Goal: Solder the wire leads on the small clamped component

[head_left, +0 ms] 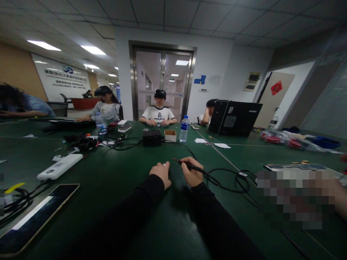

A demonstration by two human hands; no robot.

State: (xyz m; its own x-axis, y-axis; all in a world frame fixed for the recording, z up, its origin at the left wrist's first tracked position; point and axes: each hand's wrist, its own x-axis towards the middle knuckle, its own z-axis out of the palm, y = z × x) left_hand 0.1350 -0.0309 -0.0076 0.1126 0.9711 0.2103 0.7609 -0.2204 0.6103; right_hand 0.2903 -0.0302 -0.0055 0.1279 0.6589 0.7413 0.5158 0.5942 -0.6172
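Observation:
My right hand [193, 172] is closed like a pen grip around a slim dark soldering iron [193, 166]. The iron's thin reddish tip points left toward my left hand, and a black cable [214, 180] trails off its back end to the right. Just left of that tip, my left hand [160, 174] rests low over the green table [162, 231], its fingers curled and pressed together, with a ring on one finger. Whatever those fingers may hold is hidden. A small gap separates the two hands.
Ahead stand a black box [151, 138], a small open carton [170, 135] and a water bottle [184, 129]. A power strip [60, 167] and a phone [40, 216] lie left. A computer case [234, 118] stands back right. Other people sit around; a neighbour's hand [322, 187] is at right.

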